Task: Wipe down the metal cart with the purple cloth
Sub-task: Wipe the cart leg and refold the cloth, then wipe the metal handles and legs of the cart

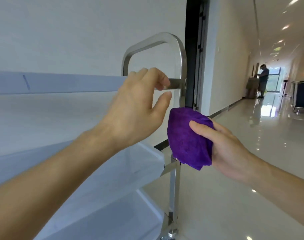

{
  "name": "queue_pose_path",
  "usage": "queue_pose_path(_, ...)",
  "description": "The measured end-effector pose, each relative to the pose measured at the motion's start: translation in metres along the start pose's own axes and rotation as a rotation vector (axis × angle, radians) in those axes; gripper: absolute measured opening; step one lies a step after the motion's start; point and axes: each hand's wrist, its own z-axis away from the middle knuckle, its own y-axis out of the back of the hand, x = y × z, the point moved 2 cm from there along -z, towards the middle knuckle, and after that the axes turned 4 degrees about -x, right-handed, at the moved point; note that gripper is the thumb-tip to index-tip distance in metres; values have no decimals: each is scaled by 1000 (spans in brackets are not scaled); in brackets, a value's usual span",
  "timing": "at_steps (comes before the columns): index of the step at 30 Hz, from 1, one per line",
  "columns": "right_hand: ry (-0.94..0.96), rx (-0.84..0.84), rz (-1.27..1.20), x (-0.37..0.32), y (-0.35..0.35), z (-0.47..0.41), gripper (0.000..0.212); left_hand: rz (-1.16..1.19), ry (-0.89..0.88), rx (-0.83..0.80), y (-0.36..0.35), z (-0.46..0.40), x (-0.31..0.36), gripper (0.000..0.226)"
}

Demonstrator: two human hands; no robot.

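The metal cart stands close in front of me, with a looped steel handle at its right end and white shelves stacked below. My left hand reaches to the handle's crossbar, fingers curled over it and thumb apart underneath, without a clear grip. My right hand grips the bunched purple cloth and holds it against the right upright post, about level with the middle shelf. The cloth hides that stretch of the post.
A white wall and a dark door frame lie behind the cart. A glossy corridor floor stretches to the right. Far down it a person stands by a bin, and another trolley sits at the right edge.
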Motion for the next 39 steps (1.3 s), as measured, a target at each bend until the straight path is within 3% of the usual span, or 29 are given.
queue_pose_path(2,7,38,-5,-2,12,-2,42,-262,-58,13,-8,-21,-1,30)
queue_pose_path(5,31,58,-19,-3,30,0,41,-569,43,-95,-31,-44,-5,46)
queue_pose_path(10,41,108,-59,-8,62,-4,30,-755,127,-117,-45,-50,-7,49)
queue_pose_path(19,-18,12,-64,-25,101,-17,8,-835,267,-233,-35,-48,40,47)
queue_pose_path(26,-80,-76,-104,-36,109,-5,8,-794,384,-219,-3,-26,109,38)
queue_pose_path(33,-107,-340,-170,-42,78,52,24,-742,539,-149,50,12,190,28)
queue_pose_path(39,-42,-568,-186,-63,36,121,18,-713,780,-137,107,45,257,29)
